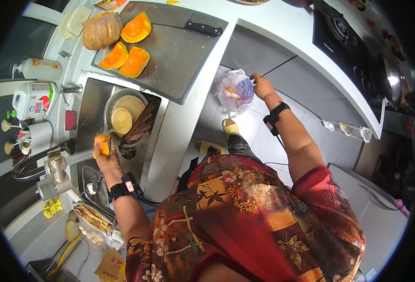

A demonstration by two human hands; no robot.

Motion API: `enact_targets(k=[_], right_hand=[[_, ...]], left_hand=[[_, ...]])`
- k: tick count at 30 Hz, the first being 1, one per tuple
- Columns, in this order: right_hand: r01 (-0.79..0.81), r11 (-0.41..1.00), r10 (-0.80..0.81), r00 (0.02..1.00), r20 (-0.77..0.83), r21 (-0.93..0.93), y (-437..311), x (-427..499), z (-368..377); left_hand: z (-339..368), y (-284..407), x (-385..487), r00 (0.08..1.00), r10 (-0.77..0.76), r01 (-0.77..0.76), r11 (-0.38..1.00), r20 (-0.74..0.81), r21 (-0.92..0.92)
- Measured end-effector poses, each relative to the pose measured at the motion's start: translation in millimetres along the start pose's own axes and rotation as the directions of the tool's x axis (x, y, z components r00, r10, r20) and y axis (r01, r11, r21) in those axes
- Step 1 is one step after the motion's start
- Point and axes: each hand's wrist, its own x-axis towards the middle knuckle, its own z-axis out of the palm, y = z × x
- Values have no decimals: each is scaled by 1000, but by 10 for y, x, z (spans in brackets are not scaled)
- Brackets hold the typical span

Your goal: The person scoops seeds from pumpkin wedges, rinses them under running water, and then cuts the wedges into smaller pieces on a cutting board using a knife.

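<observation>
My left hand holds a piece of pumpkin over the sink, where water streams from the faucet. Just beyond it in the sink stand a metal basin with a yellowish bowl and a bundle of chopsticks. My right hand grips the rim of a bag-lined bin with orange scraps inside, down by the floor. On the grey cutting board lie pumpkin wedges, a large uncut pumpkin part and a knife with a black handle.
A gas stove is at the upper right. Detergent bottles line the sill at the left. Beside the sink's near end are a wire basket and eggs. My slippered foot is close to the bin.
</observation>
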Motion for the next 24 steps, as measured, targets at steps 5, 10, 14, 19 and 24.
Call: enact_targets(k=[5,10,14,19,24], right_hand=[[-65,997,67,997,47,-40,-37,-23,-20],[-25,991,38,994,99,-132,-123,-159,-47],[-1,991,2,1000,4,-136,-140,-159,-78],[56,997,-67,947,-315,-44,-259,-117,-207],[99,995,-102,949,-298,-23,-808,-263,-609]], left_hand=[[62,54,-132,994,-59,62,997,97,-35],[73,38,-137,1000,-18,19,999,9,-29],[-11,58,-166,998,-55,56,998,33,-29],[-157,-23,-315,940,196,-293,882,277,369],[-47,-186,-141,998,-51,44,987,-41,-157]])
